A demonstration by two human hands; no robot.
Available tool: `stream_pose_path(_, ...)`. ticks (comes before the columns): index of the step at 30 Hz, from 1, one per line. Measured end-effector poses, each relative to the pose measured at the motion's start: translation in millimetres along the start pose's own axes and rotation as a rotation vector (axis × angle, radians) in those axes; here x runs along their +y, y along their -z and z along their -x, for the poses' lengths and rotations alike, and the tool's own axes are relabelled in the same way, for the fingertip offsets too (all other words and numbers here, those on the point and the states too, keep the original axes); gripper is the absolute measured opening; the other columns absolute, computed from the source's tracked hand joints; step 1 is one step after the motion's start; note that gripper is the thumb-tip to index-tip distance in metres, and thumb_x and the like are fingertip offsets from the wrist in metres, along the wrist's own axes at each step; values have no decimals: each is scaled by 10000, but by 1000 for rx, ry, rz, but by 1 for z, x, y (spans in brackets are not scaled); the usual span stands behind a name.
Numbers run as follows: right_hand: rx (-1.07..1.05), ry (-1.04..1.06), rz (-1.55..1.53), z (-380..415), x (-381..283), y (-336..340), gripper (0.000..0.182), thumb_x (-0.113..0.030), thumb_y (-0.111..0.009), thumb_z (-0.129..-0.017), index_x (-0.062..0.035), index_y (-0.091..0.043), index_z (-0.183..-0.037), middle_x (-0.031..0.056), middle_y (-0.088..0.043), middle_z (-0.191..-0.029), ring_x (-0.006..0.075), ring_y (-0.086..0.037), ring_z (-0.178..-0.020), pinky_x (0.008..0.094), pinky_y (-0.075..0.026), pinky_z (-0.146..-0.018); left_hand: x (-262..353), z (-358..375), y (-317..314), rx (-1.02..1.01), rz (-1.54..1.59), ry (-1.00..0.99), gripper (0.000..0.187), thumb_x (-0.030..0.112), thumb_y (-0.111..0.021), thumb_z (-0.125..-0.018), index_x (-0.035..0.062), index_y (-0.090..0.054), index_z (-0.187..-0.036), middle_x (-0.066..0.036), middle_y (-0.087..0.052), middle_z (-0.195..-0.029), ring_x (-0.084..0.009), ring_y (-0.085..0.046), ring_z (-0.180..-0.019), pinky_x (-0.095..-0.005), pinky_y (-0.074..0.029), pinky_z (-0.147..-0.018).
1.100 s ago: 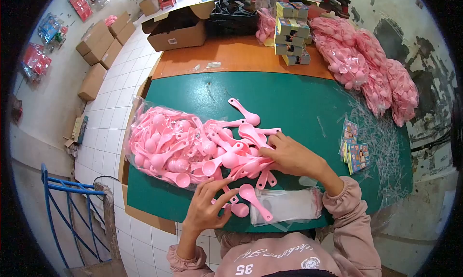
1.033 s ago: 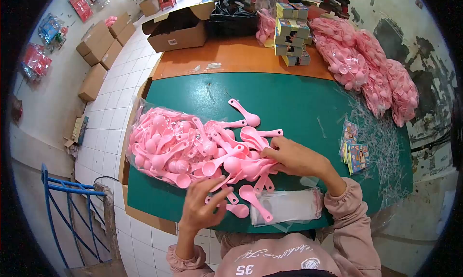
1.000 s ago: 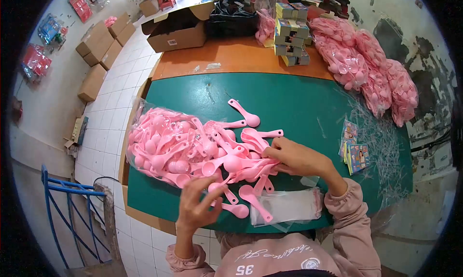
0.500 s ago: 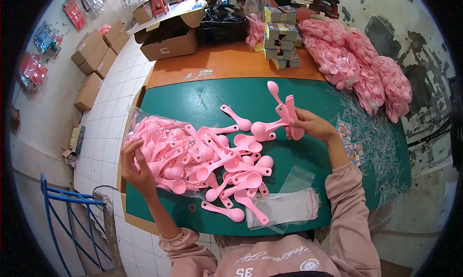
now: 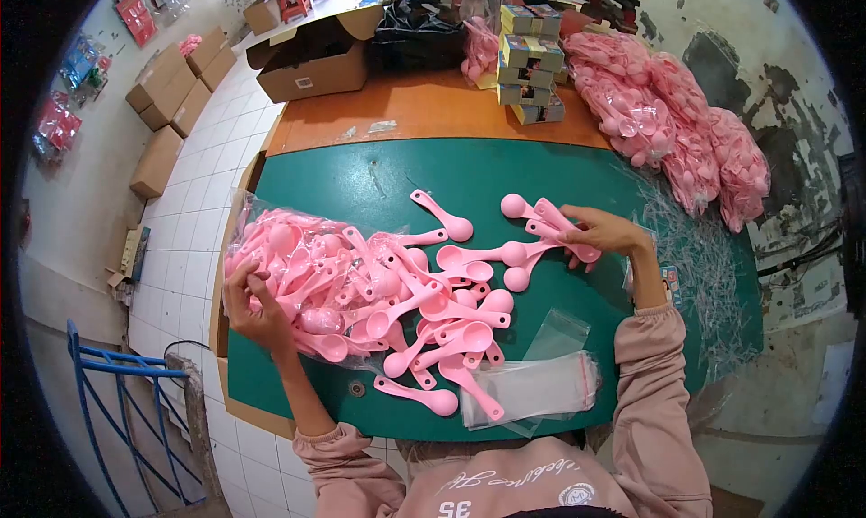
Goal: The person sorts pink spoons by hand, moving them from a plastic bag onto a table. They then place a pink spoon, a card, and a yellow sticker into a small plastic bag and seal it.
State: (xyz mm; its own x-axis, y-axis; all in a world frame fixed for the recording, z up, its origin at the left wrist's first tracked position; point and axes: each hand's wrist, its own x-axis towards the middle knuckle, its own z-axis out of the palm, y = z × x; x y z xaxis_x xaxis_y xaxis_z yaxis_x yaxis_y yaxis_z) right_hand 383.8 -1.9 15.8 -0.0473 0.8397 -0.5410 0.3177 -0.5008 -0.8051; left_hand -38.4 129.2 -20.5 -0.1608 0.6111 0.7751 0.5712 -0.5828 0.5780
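Note:
Several pink plastic spoons (image 5: 541,213), with round bowls and a hole in each handle, are in my right hand (image 5: 609,232), fanned out just above the green tabletop. Its thumb and fingers close over them at the right. At the left, my left hand (image 5: 256,309) rests against a clear plastic bag (image 5: 236,225) full of the same spoons, its fingers loosely bent and apart. A loose heap of pink spoons (image 5: 433,306) spills from the bag across the table. One single spoon (image 5: 442,216) lies behind the heap.
Clear plastic sleeves (image 5: 532,392) lie near the front edge of the green table (image 5: 334,175). Plastic scraps (image 5: 704,274) and a printed card (image 5: 670,283) are at right. Behind stand stacked card bundles (image 5: 530,62), bagged pink spoons (image 5: 667,112) and an open carton (image 5: 316,76).
My right hand has moved slightly right and lowered toward the table, and the spoons in it have spread into a fan. My left hand stays by the bag, slightly lower.

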Motion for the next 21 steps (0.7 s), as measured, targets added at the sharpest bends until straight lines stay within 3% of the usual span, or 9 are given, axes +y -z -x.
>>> stream_pose_path(3,55,189,317,-11,18,21,356,-290,-612,-789,-57,-530,-1045,76,-597,-817,131,-559,-674,269,-452,-571,-3,2,4,-22,-21,20,145,55,-464,-871,-27,-577,-913,-79,-584,-854,-148,-582,-705,-258,-498,-641)
stream_pose_path(6,191,188,415,-14,21,29,329,-262,-660,-715,-35,-581,-940,60,-604,-770,128,-537,-688,270,-422,-614,-1,3,4,-11,-34,17,142,52,-464,-867,-24,-579,-904,-83,-582,-849,-149,-582,-689,-257,-499,-634)
stream_pose_path(10,257,245,357,-37,27,42,326,-223,-672,-680,-34,-606,-937,69,-615,-765,144,-552,-687,279,-431,-620,1,1,2,34,-36,-64,140,-10,-463,-822,-10,-598,-860,-80,-584,-801,-137,-575,-614,-245,-475,-528)
stream_pose_path(12,423,285,387,-54,24,46,269,-151,-672,-667,5,-580,-866,15,-559,-744,106,-500,-681,255,-403,-632,0,0,2,31,-105,-85,135,-2,-469,-816,-6,-599,-853,-76,-584,-791,-138,-575,-610,-244,-469,-525)
stream_pose_path(14,473,228,396,-69,20,46,291,-127,-672,-655,8,-607,-905,44,-606,-802,127,-547,-733,258,-427,-682,1,0,3,45,-117,-74,134,1,-471,-813,-1,-600,-851,-74,-584,-788,-140,-575,-608,-246,-465,-524)
stream_pose_path(16,720,379,387,-83,18,44,360,-108,-669,-652,-1,-603,-990,71,-633,-860,152,-590,-824,265,-444,-757,-3,1,4,58,-128,-64,133,4,-473,-810,5,-601,-848,-71,-585,-785,-141,-575,-606,-249,-461,-523)
stream_pose_path(17,722,398,335,-96,28,55,481,-155,-687,-621,-51,-579,-1078,154,-611,-988,280,-581,-957,326,-441,-823,-5,1,4,55,-131,-61,134,4,-473,-809,9,-601,-847,-69,-585,-784,-143,-575,-606,-252,-458,-525)
stream_pose_path(20,1043,655,547,-108,38,56,546,-142,-676,-636,-77,-529,-1157,157,-545,-1130,298,-516,-1062,343,-398,-891,-4,0,4,45,-161,-75,136,-1,-475,-803,18,-603,-843,-67,-585,-782,-146,-577,-608,-259,-458,-533)
stream_pose_path(21,1057,623,584,-99,28,50,540,-136,-667,-648,-83,-518,-1164,154,-504,-1175,312,-468,-1097,363,-368,-927,-3,-1,5,39,-158,-83,132,0,-476,-804,15,-601,-841,-69,-585,-784,-146,-579,-607,-256,-459,-532)
